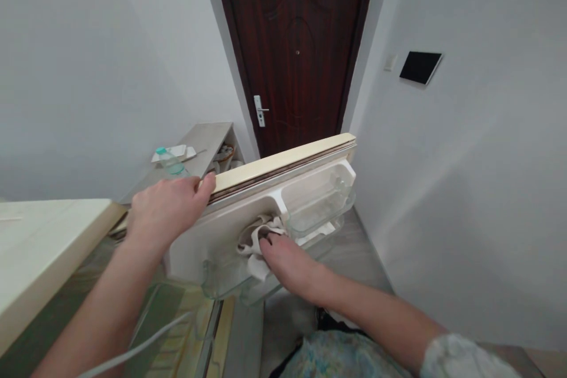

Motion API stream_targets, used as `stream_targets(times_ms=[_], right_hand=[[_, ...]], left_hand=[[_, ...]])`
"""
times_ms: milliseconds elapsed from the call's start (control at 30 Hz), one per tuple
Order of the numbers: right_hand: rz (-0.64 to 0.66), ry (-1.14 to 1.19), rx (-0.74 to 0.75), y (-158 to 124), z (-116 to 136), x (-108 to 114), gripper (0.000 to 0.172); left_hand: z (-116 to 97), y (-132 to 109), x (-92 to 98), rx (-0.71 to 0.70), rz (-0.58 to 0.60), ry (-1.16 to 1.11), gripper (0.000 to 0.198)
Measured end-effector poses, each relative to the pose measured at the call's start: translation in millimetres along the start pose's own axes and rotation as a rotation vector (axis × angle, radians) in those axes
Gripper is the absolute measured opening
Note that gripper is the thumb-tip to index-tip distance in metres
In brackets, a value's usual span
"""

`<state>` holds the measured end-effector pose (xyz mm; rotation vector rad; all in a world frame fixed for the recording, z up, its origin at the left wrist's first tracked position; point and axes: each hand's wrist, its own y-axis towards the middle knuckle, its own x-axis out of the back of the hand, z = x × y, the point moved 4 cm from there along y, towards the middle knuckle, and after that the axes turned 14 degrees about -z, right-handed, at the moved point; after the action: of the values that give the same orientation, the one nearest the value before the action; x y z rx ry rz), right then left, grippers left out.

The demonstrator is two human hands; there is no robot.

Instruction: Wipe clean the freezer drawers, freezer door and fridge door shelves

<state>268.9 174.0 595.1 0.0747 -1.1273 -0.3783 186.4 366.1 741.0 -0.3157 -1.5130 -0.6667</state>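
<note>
A cream refrigerator door [283, 156] stands open in front of me, its inner side facing me. My left hand [170, 204] is closed over the door's top edge, thumb on top. Clear plastic shelf bins [321, 204] line the inner side. My right hand [286, 257] is bunched around a whitish cloth [259, 242], which lies against the inner panel beside the white divider. The cloth's lower end hangs over the left bin. Some of my right fingers are hidden in the folds.
At left is the refrigerator's top [48, 248], with wire shelves [172, 331] and a white cord [137, 351] below. A grey cabinet [212, 136] behind holds a bottle with a teal cap [160, 151]. A dark wooden door [299, 23] is ahead; a wall [465, 201] is at right.
</note>
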Motion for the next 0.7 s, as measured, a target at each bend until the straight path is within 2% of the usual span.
stream_targets(times_ms=[67,133,200,267,333,400,467,567,633,700], right_hand=[[-0.185,0.238,-0.091,-25,-6,19,0.025],[-0.376,0.513,-0.274,-48,-15,42,0.020],[-0.578,0.700,-0.480,-66,-29,69,0.025],[-0.796,0.722,-0.608,-74,-44,97,0.032],[-0.946,0.635,-0.598,-65,-55,118,0.033],[-0.923,0.579,-0.500,-42,-60,120,0.027],[-0.757,0.549,-0.403,-11,-60,106,0.018],[-0.524,0.380,-0.303,25,-57,79,0.006],[-0.429,0.241,-0.230,36,-61,72,0.006],[-0.375,0.116,-0.199,36,-74,78,0.009]], left_hand=[[1,1,-1.7,0.011,0.012,0.015,0.085],[2,1,-2.8,0.012,0.020,0.026,0.086],[3,2,-3.0,0.010,0.022,0.032,0.086],[4,2,-3.3,0.011,0.028,0.035,0.085],[5,3,-4.1,0.014,0.034,0.042,0.085],[7,5,-5.8,0.014,0.038,0.053,0.086],[8,6,-7.6,0.015,0.036,0.057,0.088],[8,8,-10.1,0.014,0.044,0.057,0.090],[8,8,-11.3,0.012,0.054,0.068,0.089],[9,8,-11.5,0.013,0.052,0.084,0.088]])
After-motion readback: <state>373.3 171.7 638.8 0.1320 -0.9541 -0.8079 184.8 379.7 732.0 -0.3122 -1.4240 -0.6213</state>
